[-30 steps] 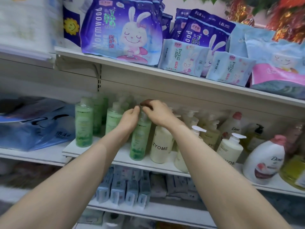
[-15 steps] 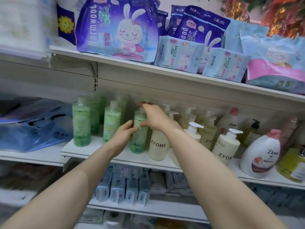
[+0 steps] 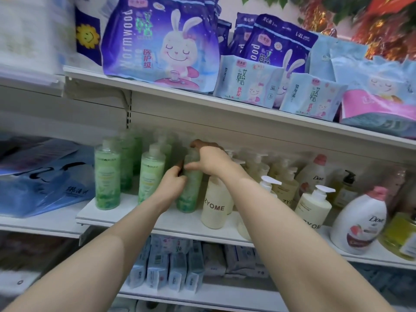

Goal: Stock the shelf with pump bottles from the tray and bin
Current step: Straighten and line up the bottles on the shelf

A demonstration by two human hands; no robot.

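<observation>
Green bottle (image 3: 190, 194), shelf (image 3: 139, 218): rigid, likely slippery; left hand (image 3: 173, 184) grips body, right hand (image 3: 210, 159) grips neck.

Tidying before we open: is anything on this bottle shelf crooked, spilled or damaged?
No spills or damage show. The green bottle held by both the left hand and right hand leans slightly; the neighbouring ZYOME bottle stands upright.

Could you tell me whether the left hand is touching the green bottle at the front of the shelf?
Touching. The head view shows the left hand curled against the side of the green bottle, with no gap visible.
</observation>
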